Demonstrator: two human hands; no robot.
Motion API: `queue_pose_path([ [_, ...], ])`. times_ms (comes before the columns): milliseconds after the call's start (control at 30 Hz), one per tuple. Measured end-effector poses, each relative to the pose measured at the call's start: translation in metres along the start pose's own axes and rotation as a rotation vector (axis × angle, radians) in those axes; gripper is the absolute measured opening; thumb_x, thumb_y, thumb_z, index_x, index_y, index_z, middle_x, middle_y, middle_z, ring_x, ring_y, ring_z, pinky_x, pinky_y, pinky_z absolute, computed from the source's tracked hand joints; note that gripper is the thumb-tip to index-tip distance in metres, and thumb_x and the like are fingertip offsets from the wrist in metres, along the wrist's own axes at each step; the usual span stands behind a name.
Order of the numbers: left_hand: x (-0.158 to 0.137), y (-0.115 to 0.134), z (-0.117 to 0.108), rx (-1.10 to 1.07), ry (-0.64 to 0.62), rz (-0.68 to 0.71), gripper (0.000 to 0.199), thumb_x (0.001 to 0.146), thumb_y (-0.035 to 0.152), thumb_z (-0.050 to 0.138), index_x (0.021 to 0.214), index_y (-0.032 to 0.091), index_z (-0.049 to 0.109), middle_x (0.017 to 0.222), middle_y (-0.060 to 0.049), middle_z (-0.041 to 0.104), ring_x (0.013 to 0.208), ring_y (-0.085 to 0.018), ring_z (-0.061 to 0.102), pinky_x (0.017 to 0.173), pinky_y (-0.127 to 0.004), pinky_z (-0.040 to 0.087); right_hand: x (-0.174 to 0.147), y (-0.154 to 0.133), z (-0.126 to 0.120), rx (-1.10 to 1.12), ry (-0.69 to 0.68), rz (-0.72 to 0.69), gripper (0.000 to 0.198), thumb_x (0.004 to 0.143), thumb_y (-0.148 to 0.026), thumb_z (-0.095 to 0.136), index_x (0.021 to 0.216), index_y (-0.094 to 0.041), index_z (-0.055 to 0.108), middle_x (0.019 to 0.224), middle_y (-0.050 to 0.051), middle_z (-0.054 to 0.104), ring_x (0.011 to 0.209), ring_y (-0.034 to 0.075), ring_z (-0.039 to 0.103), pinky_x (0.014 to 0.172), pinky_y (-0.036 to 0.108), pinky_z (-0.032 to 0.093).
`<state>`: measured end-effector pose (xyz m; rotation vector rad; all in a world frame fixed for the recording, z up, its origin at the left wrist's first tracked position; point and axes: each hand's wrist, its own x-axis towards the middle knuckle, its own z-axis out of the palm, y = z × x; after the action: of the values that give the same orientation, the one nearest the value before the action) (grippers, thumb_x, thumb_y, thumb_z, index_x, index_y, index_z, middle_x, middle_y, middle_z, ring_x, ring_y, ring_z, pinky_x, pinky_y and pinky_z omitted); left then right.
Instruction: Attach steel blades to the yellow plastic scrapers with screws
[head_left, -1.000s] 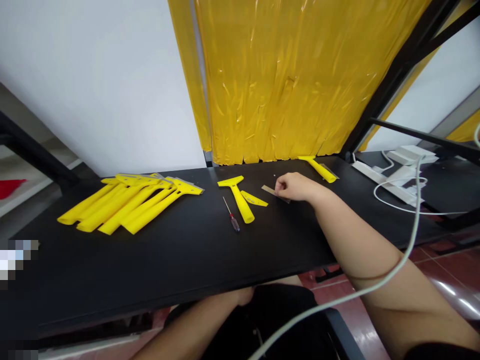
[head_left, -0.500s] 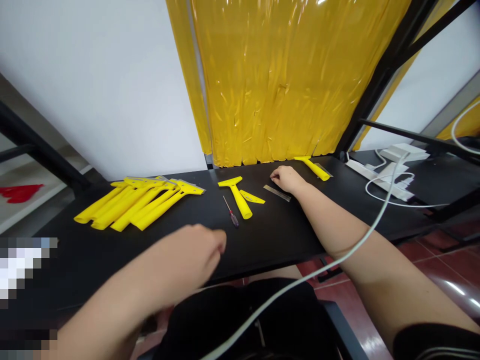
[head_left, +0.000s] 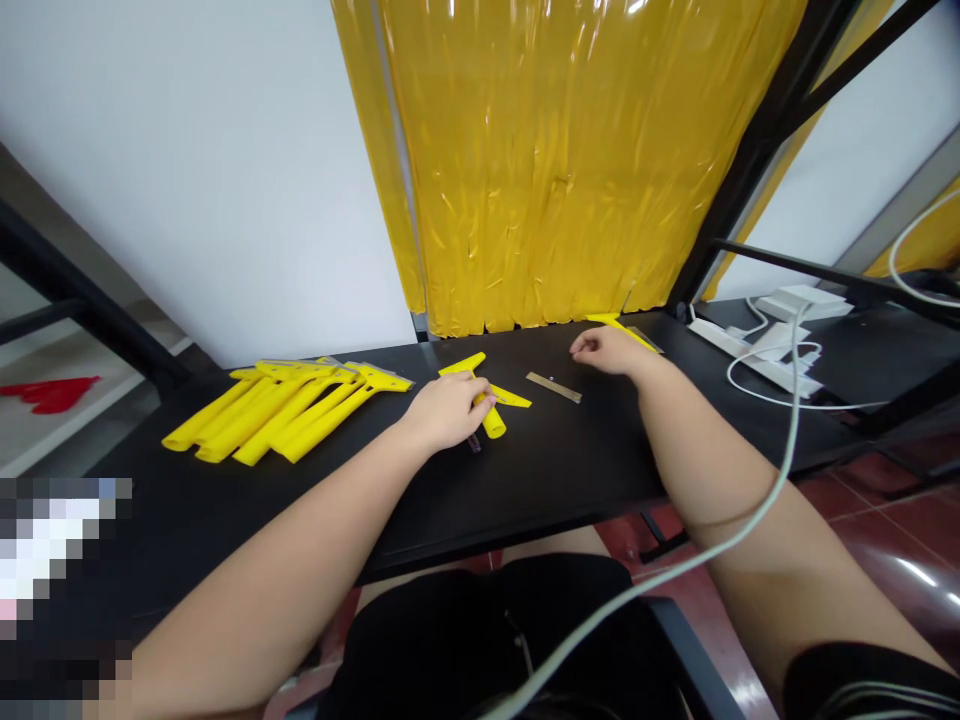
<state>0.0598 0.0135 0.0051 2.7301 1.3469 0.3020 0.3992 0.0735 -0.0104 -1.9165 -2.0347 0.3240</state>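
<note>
My left hand (head_left: 448,410) is closed round the handle of a yellow scraper (head_left: 493,424) lying on the black table. Beside that handle lies a flat yellow cover piece (head_left: 514,398). A small screwdriver (head_left: 474,442) is mostly hidden beneath my left hand. My right hand (head_left: 609,350) hovers loosely curled, thumb and fingers apart, with nothing visible in it. Between my hands rests a flat metal blade (head_left: 553,388), with a tiny shiny part, perhaps a screw (head_left: 551,378), just behind it. Another yellow scraper (head_left: 604,318) lies partly hidden behind my right hand.
Several yellow scrapers (head_left: 300,415) lie in a row at the left of the table (head_left: 517,490). A white power strip (head_left: 754,358) with cables sits at the right. A white cable (head_left: 675,540) hangs across my right arm. Yellow plastic curtain (head_left: 562,180) borders the back edge.
My left hand has moved forward from the front edge onto the scraper's handle. My right hand has shifted right, away from the blade, and a tiny shiny part now shows there.
</note>
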Motion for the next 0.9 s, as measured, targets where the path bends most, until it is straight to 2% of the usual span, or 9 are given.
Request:
queue_pose_path([
  [67,-0.003,-0.005,0.000,-0.020,0.024,0.002,0.036,0.102,0.044,0.044,0.108,0.023,0.073,0.110,-0.010,0.072,0.107,-0.028,0.067,0.091,-0.039,0.052,0.000,0.028,-0.013,-0.187,0.134,0.157,0.022,0.086,-0.023,0.067,0.103,-0.020,0.081,0.106,0.009,0.079,0.097,0.024,0.073,0.084,0.030,0.053],
  [133,-0.004,-0.011,0.001,-0.042,0.040,0.000,0.035,0.102,0.044,0.045,0.103,0.023,0.073,0.105,-0.009,0.072,0.103,-0.027,0.068,0.089,-0.038,0.051,0.000,0.055,-0.022,-0.326,0.167,0.281,0.023,0.084,-0.024,0.068,0.102,-0.019,0.082,0.113,0.013,0.078,0.102,0.028,0.072,0.085,0.034,0.053],
  [233,-0.004,-0.019,0.000,-0.075,0.045,-0.008,0.032,0.100,0.042,0.047,0.098,0.024,0.074,0.101,-0.008,0.072,0.098,-0.026,0.067,0.083,-0.035,0.051,-0.001,0.088,-0.027,-0.392,0.148,0.283,0.027,0.083,-0.026,0.070,0.107,-0.021,0.082,0.116,0.013,0.076,0.102,0.028,0.071,0.084,0.033,0.052],
  [333,-0.004,-0.022,-0.001,-0.104,0.035,-0.013,0.027,0.096,0.037,0.052,0.095,0.023,0.075,0.098,-0.007,0.072,0.094,-0.024,0.067,0.079,-0.033,0.050,-0.003,0.106,-0.023,-0.374,0.135,0.248,0.027,0.087,-0.027,0.066,0.109,-0.022,0.081,0.112,0.012,0.076,0.096,0.025,0.071,0.083,0.032,0.051],
  [433,-0.005,-0.024,-0.002,-0.131,0.026,-0.016,0.025,0.093,0.035,0.054,0.095,0.023,0.075,0.097,-0.007,0.071,0.092,-0.023,0.067,0.078,-0.033,0.050,-0.005,0.114,-0.018,-0.401,0.184,0.167,0.029,0.089,-0.030,0.065,0.111,-0.021,0.082,0.114,0.014,0.074,0.098,0.025,0.069,0.091,0.034,0.050],
  [567,-0.006,-0.026,-0.002,-0.155,0.036,-0.011,0.024,0.093,0.035,0.055,0.096,0.023,0.075,0.099,-0.007,0.070,0.094,-0.024,0.067,0.085,-0.035,0.051,-0.006,0.115,-0.016,-0.481,0.203,0.089,0.026,0.087,-0.036,0.070,0.106,-0.024,0.084,0.124,0.015,0.068,0.111,0.031,0.062,0.100,0.042,0.047],
  [733,-0.005,-0.029,0.000,-0.166,0.070,-0.072,0.023,0.092,0.038,0.057,0.089,0.022,0.073,0.095,-0.007,0.065,0.088,-0.024,0.064,0.084,-0.037,0.050,-0.008,0.111,-0.016,-0.575,0.207,0.079,0.022,0.088,-0.037,0.070,0.099,-0.026,0.085,0.125,0.016,0.065,0.114,0.034,0.056,0.099,0.047,0.045],
  [900,-0.005,-0.032,0.001,-0.140,0.090,-0.164,0.023,0.088,0.042,0.065,0.077,0.021,0.065,0.095,-0.006,0.059,0.087,-0.023,0.063,0.081,-0.036,0.049,-0.010,0.105,-0.014,-0.615,0.197,0.050,0.026,0.091,-0.036,0.064,0.099,-0.021,0.083,0.125,0.019,0.064,0.113,0.035,0.054,0.098,0.046,0.043],
])
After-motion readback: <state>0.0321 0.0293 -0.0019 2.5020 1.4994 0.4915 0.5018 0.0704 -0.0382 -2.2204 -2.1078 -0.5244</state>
